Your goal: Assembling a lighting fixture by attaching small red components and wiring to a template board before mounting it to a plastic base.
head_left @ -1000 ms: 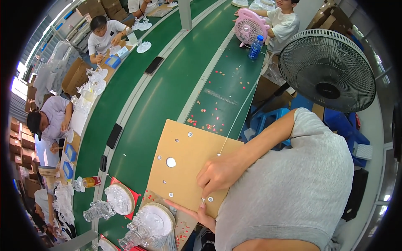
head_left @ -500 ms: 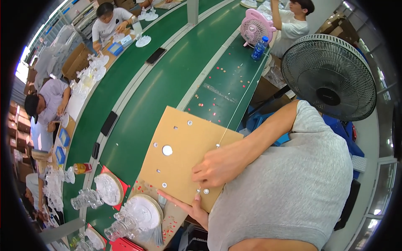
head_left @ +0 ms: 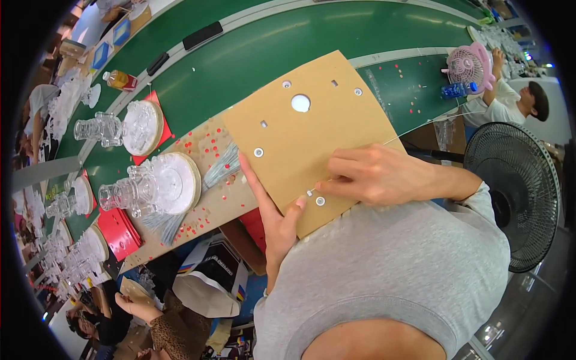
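A flat brown board point(head_left: 288, 144) with a round hole, small slots and several metal-ringed holes leans at my chest. My left hand point(head_left: 277, 225) grips its lower left edge, the index finger stretched along the side and the thumb beside a slot. Bent over the board's lower right, my right hand point(head_left: 366, 174) pinches a thin pale cord point(head_left: 324, 182) at that slot. More pale cord point(head_left: 420, 127) runs from behind this hand past the board's right edge. What lies inside the right fist is hidden.
Clear ornate pieces on round bases point(head_left: 180, 183) stand left, near red packets point(head_left: 117, 231) and a bundle of grey strands point(head_left: 222, 165). A green conveyor point(head_left: 312, 30) runs behind. A black fan point(head_left: 510, 192), a pink fan point(head_left: 471, 69) and a blue bottle point(head_left: 459, 90) are right. Other people sit around.
My view has swung left, so the board appears higher and turned. My right hand remains pinched near the same slot, and my left hand still holds the board's edge.
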The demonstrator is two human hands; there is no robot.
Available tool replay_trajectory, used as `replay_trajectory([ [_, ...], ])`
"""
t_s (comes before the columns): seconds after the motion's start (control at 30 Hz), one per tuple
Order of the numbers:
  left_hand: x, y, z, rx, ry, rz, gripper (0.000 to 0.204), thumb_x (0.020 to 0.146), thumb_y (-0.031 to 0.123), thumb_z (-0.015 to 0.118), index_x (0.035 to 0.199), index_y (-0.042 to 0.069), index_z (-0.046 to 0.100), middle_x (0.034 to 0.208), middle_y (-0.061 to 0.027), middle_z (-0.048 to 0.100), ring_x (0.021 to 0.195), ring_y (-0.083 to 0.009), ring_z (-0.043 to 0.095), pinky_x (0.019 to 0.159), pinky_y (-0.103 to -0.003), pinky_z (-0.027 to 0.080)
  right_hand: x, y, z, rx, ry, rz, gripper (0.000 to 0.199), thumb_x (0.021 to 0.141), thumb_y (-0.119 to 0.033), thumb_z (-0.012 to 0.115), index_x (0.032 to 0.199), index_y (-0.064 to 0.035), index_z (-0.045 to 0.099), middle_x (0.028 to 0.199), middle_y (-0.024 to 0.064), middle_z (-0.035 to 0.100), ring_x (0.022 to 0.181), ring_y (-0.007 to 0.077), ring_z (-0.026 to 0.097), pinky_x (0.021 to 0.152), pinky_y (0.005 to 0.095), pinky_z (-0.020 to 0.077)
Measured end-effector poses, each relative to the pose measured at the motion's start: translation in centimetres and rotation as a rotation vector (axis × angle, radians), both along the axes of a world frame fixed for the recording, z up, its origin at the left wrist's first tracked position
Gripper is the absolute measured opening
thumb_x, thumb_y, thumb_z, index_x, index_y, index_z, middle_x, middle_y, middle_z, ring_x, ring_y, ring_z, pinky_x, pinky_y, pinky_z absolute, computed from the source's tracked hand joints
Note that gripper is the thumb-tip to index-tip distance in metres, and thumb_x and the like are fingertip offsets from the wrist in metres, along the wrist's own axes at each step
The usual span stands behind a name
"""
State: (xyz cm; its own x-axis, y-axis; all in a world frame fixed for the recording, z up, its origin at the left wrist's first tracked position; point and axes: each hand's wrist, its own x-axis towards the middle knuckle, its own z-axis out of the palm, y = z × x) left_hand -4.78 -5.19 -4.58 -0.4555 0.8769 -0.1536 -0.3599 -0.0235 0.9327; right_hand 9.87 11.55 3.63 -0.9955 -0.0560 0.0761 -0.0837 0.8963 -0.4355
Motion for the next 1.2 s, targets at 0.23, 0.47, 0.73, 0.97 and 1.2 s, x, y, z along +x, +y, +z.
replay_trajectory([
  [0.23, 0.1, 0.4, 0.3, 0.014, 0.001, -0.034, 0.111, 0.078, -0.002, 0.057, 0.162, 0.013, -0.014, 0.164, -0.0186, 0.016, 0.145, -0.0282, 0.031, 0.118, -0.041, 0.028, 0.5, 0.1, 0.2, -0.029, -0.023, -0.011, 0.033, 0.082, -0.008, 0.068, 0.114, -0.0006, 0.069, 0.08, 0.0064, 0.045, 0.07, 0.0199, 0.056, 0.054, 0.034, 0.0493],
  [0.47, 0.0, 0.8, 0.5, 0.02, 0.009, -0.073, 0.113, 0.078, -0.003, 0.059, 0.161, 0.012, -0.016, 0.164, -0.0194, 0.016, 0.145, -0.0294, 0.032, 0.117, -0.041, 0.03, 1.0, 0.1, 0.7, -0.016, -0.067, -0.019, 0.038, 0.08, -0.009, 0.067, 0.117, -0.0008, 0.069, 0.081, 0.0064, 0.045, 0.072, 0.0199, 0.056, 0.056, 0.0339, 0.0506],
  [0.73, -0.1, 1.3, -0.1, 0.034, 0.047, -0.105, 0.112, 0.076, -0.004, 0.055, 0.161, 0.01, -0.016, 0.165, -0.0191, 0.01, 0.147, -0.0301, 0.029, 0.119, -0.042, 0.028, 1.0, -0.8, -0.4, 0.13, 0.052, 0.013, 0.042, 0.08, -0.011, 0.063, 0.12, 0.0015, 0.067, 0.084, 0.0066, 0.047, 0.074, 0.0188, 0.058, 0.059, 0.0322, 0.0513],
  [0.97, -0.2, 1.6, -0.3, 0.019, 0.091, -0.126, 0.112, 0.075, -0.003, 0.055, 0.161, 0.01, -0.016, 0.166, -0.0192, 0.006, 0.15, -0.0299, 0.023, 0.12, -0.043, 0.024, 1.9, -0.3, -1.1, 0.127, 0.106, 0.001, 0.04, 0.077, -0.011, 0.066, 0.113, 0.0055, 0.069, 0.081, 0.0068, 0.049, 0.079, 0.0194, 0.06, 0.062, 0.0319, 0.0524],
  [1.2, 0.1, 1.7, -0.1, -0.011, 0.064, -0.129, 0.115, 0.073, 0.005, 0.058, 0.16, 0.008, -0.017, 0.166, -0.0201, 0.005, 0.15, -0.0306, 0.022, 0.121, -0.042, 0.021, 2.0, -0.2, -2.4, 0.085, 0.242, -0.003, 0.025, 0.078, -0.009, 0.067, 0.097, 0.0067, 0.069, 0.083, 0.0074, 0.052, 0.078, 0.0191, 0.058, 0.062, 0.0318, 0.0525],
])
